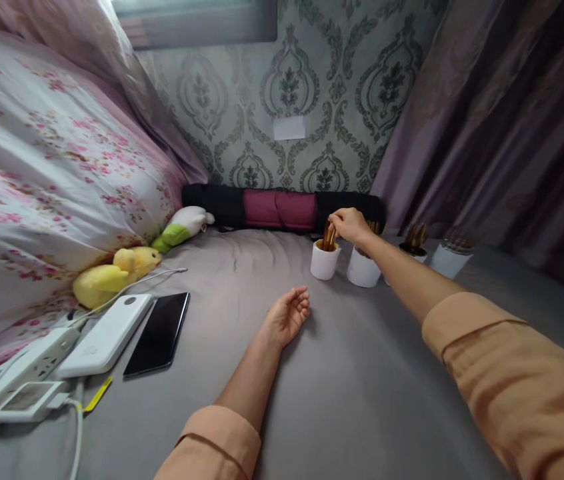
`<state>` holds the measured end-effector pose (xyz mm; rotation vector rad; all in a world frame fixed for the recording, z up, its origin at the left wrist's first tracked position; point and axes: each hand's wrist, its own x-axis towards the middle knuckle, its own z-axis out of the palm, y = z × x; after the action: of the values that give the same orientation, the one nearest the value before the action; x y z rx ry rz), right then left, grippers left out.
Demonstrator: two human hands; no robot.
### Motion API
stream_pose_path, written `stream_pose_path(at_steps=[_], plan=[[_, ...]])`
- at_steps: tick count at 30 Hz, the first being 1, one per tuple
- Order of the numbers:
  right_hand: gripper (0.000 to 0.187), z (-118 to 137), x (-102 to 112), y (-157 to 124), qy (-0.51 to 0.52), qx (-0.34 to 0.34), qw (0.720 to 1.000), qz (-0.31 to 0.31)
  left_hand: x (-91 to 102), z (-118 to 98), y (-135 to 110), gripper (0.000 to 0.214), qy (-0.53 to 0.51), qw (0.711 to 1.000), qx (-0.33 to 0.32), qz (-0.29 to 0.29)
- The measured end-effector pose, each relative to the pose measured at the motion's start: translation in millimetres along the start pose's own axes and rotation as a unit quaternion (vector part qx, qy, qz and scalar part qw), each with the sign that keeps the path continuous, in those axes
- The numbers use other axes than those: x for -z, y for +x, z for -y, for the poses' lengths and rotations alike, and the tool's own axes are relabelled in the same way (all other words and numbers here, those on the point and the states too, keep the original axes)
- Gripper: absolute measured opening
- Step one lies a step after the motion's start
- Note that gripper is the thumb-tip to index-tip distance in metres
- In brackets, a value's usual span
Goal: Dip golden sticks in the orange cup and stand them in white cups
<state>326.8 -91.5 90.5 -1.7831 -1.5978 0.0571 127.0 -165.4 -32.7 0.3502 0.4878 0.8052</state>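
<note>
My right hand (351,223) reaches over the leftmost white cup (324,265), its fingers pinched at the top of glossy brown-gold sticks (329,237) that stand in it. Whether it grips one stick or several I cannot tell. To the right stands a second white cup (363,270), partly hidden by my right arm, with thin sticks in it. Nearer to me, my left hand (288,317) rests on the grey sheet (362,387), palm turned sideways, fingers loosely bent, and nothing in it.
More white cups with sticks, such as the far right cup (449,259), stand beyond my right forearm. At left lie a phone (158,335), a power bank (107,333), a power strip (22,373) with cables, and plush toys (112,273). A black-and-maroon roll (279,208) borders the wall.
</note>
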Motion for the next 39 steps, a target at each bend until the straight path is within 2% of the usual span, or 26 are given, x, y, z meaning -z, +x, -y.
stream_pose_path(at_steps=[12,19,26,33,36,39], plan=[[0.021,-8,-3,10,-0.021,-0.017,0.999,-0.026,0.0,-1,-2,0.014,-0.013,1.0,-0.002,0.002],[0.022,2,0,19,-0.085,0.016,0.996,0.014,0.7,0,-1,0.013,-0.018,1.0,-0.001,0.001],[0.025,18,0,22,-0.187,0.023,0.979,0.073,0.3,1,-1,0.013,-0.024,1.0,0.001,-0.004],[0.022,13,18,21,-0.271,0.001,0.96,0.075,-2.7,0,-4,0.013,-0.022,1.0,0.001,-0.013],[0.022,11,23,17,-0.305,0.029,0.951,0.048,-2.5,1,-4,0.014,-0.022,1.0,0.004,-0.014],[0.021,12,25,14,-0.32,0.06,0.943,0.061,-1.7,1,-4,0.014,-0.025,1.0,0.003,-0.01]])
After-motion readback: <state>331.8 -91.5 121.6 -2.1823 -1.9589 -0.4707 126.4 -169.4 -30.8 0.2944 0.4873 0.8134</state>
